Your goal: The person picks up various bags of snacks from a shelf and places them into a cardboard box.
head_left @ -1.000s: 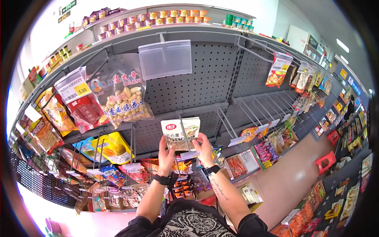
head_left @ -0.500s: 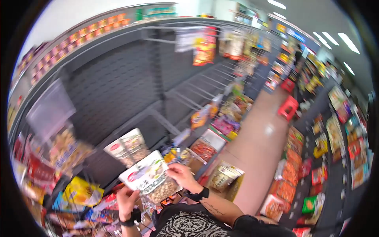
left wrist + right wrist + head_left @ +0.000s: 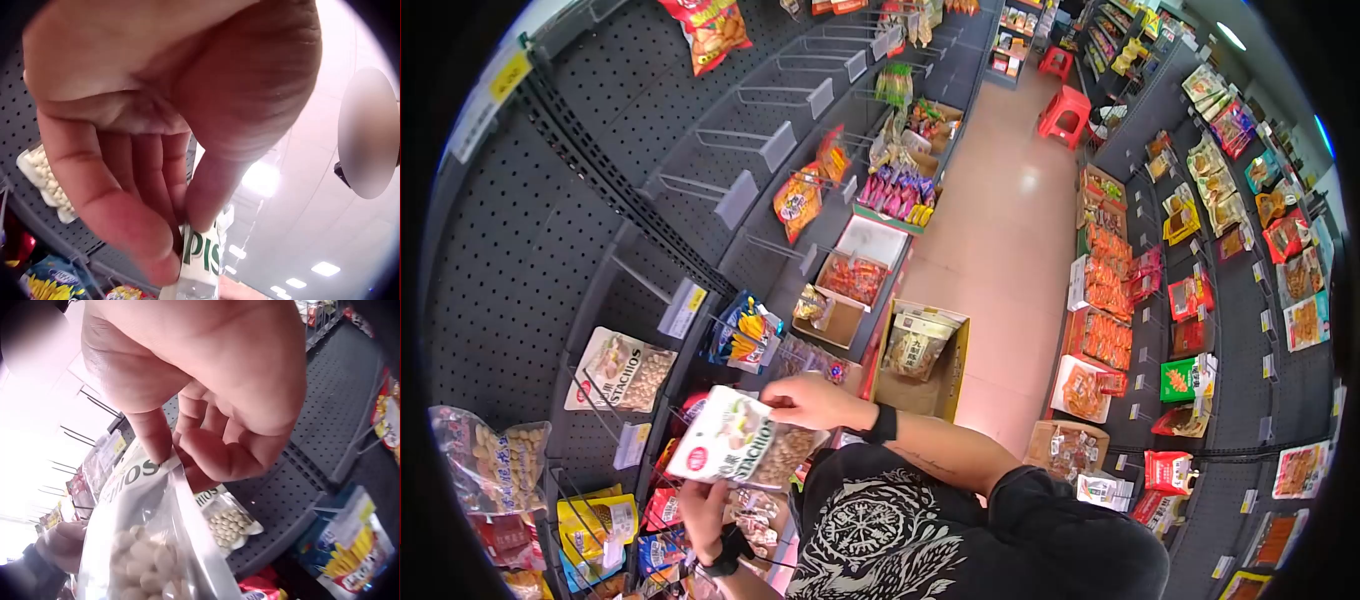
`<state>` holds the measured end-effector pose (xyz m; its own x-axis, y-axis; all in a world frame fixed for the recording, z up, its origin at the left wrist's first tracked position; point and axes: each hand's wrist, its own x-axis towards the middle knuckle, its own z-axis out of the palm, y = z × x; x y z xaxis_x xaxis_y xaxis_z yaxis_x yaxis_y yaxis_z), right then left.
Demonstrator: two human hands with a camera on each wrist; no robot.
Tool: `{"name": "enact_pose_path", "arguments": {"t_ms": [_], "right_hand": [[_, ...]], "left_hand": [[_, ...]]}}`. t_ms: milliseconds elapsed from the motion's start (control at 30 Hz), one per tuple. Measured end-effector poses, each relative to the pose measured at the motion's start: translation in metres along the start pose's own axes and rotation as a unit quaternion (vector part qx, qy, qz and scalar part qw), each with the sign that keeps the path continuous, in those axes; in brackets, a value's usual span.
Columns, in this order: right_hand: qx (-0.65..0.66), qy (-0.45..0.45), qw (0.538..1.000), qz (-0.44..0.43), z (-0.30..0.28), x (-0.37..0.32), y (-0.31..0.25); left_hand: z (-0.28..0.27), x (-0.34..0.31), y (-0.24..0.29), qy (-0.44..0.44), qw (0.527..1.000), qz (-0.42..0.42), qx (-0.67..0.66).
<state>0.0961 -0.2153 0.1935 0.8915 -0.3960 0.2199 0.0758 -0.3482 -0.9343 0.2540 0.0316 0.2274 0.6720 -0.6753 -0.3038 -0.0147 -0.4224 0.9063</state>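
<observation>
Both hands hold a white pistachio bag (image 3: 735,440) in front of the chest, tilted in the head view. The left hand (image 3: 703,515) pinches its lower left edge; in the left wrist view that hand (image 3: 144,125) has thumb and fingers on the bag's edge (image 3: 201,253). At the upper right edge, the right hand (image 3: 810,402) grips the bag, thumb on the printed face, as the right wrist view shows for the hand (image 3: 206,394) and bag (image 3: 144,537). A similar pistachio bag (image 3: 622,370) hangs on a shelf hook to the left, apart from the held one.
A peanut bag (image 3: 495,465) and yellow packets (image 3: 596,525) hang at the lower left. An open carton (image 3: 953,385) with a bag inside stands beside the shelf. Red stools (image 3: 1064,116) are up the aisle (image 3: 995,190), with another stocked shelf on the right.
The view has swung right and down along the aisle. The held bag has come away from the hook area toward the body, leaving another pistachio bag hanging behind. Both hands still grip it.
</observation>
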Motion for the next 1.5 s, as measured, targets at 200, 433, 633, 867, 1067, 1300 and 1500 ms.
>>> {"name": "enact_pose_path", "arguments": {"t_ms": [200, 433, 633, 867, 1067, 1300, 1500], "right_hand": [[-0.096, 0.03, 0.983, 0.151, -0.065, -0.123, 0.062], [-0.001, 0.231, 0.901, 0.367, -0.125, -0.216, 0.12], [-0.145, 0.258, 0.881, 0.37, -0.107, -0.244, 0.213], [-0.103, 0.267, 0.902, 0.324, -0.116, -0.26, 0.293], [-0.026, 0.144, 0.943, 0.299, -0.09, -0.155, 0.215], [0.113, -0.024, 0.99, 0.077, 0.022, 0.069, 0.083], [0.081, 0.068, 0.994, -0.011, 0.092, 0.196, 0.011]], "left_hand": [[0.124, 0.043, -0.02, -0.164, 0.979, 0.033, 0.117], [0.307, 0.107, -0.07, -0.198, 0.922, 0.223, 0.248], [0.368, 0.126, -0.102, -0.178, 0.959, 0.087, 0.202], [0.382, 0.142, -0.1, -0.292, 0.947, 0.063, 0.115], [0.249, 0.103, -0.037, -0.133, 0.973, 0.174, 0.066], [0.03, 0.085, -0.032, 0.324, 0.934, 0.135, -0.073], [-0.044, 0.14, -0.024, 0.4, 0.889, 0.217, -0.057]]}}
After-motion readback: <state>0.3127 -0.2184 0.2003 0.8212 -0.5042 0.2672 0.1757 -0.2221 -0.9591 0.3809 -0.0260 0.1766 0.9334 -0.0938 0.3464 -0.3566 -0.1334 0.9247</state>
